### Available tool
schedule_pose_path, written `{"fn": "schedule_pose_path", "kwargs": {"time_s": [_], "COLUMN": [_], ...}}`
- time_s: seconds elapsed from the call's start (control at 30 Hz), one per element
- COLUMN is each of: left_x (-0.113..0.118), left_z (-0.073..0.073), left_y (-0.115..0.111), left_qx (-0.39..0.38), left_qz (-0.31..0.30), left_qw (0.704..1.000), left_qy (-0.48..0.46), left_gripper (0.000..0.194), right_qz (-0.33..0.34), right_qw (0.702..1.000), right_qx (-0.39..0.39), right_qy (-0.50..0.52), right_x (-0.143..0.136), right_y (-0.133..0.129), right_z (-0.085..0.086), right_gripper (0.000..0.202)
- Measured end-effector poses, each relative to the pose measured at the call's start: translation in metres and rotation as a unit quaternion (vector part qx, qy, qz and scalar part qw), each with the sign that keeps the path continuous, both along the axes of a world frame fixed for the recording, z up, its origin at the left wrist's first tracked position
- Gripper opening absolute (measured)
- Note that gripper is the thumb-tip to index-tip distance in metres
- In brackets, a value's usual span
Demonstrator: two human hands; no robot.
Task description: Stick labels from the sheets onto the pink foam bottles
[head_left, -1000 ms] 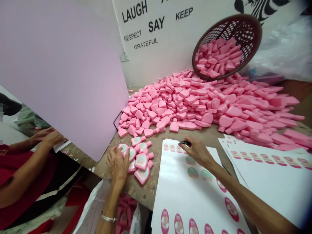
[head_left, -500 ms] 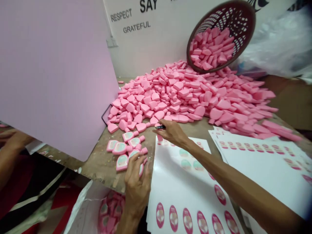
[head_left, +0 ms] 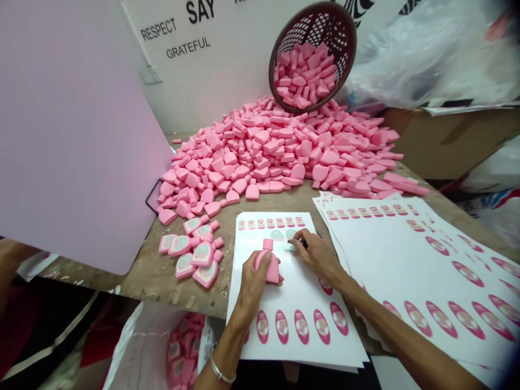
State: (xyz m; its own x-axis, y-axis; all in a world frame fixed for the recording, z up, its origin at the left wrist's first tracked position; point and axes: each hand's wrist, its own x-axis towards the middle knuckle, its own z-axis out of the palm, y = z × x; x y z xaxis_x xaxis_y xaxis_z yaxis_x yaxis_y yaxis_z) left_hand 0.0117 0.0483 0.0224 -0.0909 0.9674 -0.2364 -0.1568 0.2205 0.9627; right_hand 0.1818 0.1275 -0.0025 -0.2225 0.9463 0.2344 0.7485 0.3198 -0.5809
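My left hand (head_left: 255,279) is closed around a small pink bottle (head_left: 268,264), cap end pointing away from me, over the sticker sheet (head_left: 284,292). My right hand (head_left: 314,252) pinches a thin dark tool (head_left: 298,242), whose exact kind I cannot make out. Its tip is beside the round pale green stickers (head_left: 277,235) near the top of that sheet. To the left lies a small group of pink bottles with green labels (head_left: 202,253) on the wooden table (head_left: 158,271).
A large heap of pink bottles (head_left: 260,146) covers the table's back, below a tipped brown basket (head_left: 312,54). More sticker sheets (head_left: 377,244) lie right. A pink panel (head_left: 81,135) stands left; a white sack (head_left: 138,346) holding labelled bottles hangs below the edge. Another person's arm (head_left: 12,268) shows far left.
My left hand has moved from the labelled bottles onto the sheet with an unlabelled bottle. My right hand has come back from the heap to the green stickers. The view has shifted right.
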Motion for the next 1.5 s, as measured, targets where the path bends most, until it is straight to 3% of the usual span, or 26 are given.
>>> {"fn": "schedule_pose_path", "kwargs": {"time_s": [0.1,0.3,0.6,0.83,1.13,1.27,1.5], "left_x": [0.004,0.009,0.004,0.005,0.005,0.005,0.005], "left_z": [-0.003,-0.017,-0.027,-0.03,-0.026,-0.025,-0.026], "left_y": [0.01,0.018,0.016,0.015,0.015,0.014,0.015], "left_qx": [-0.008,-0.01,0.011,0.028,0.025,0.024,0.017], "left_qz": [0.019,0.032,-0.002,0.004,0.002,-0.001,0.0], "left_qw": [1.0,0.999,0.999,0.999,0.998,0.998,0.999], "left_qy": [0.007,0.025,0.038,0.037,0.05,0.052,0.048], "left_gripper": [0.043,0.048,0.046,0.047,0.044,0.042,0.043], "right_qz": [0.017,0.026,0.062,0.031,0.04,0.023,0.036], "right_qw": [0.994,0.986,0.993,0.989,0.995,0.992,0.994], "right_qx": [0.078,0.113,0.073,0.108,0.075,0.102,0.081], "right_qy": [-0.079,-0.118,-0.067,-0.1,-0.048,-0.076,-0.064], "right_x": [-0.001,-0.005,-0.005,-0.005,-0.003,-0.003,-0.003], "right_y": [-0.003,-0.007,-0.003,-0.006,-0.004,-0.006,-0.004], "right_z": [-0.014,-0.021,-0.02,-0.023,-0.021,-0.025,-0.025], "right_gripper": [0.017,0.021,0.015,0.018,0.017,0.019,0.014]}}
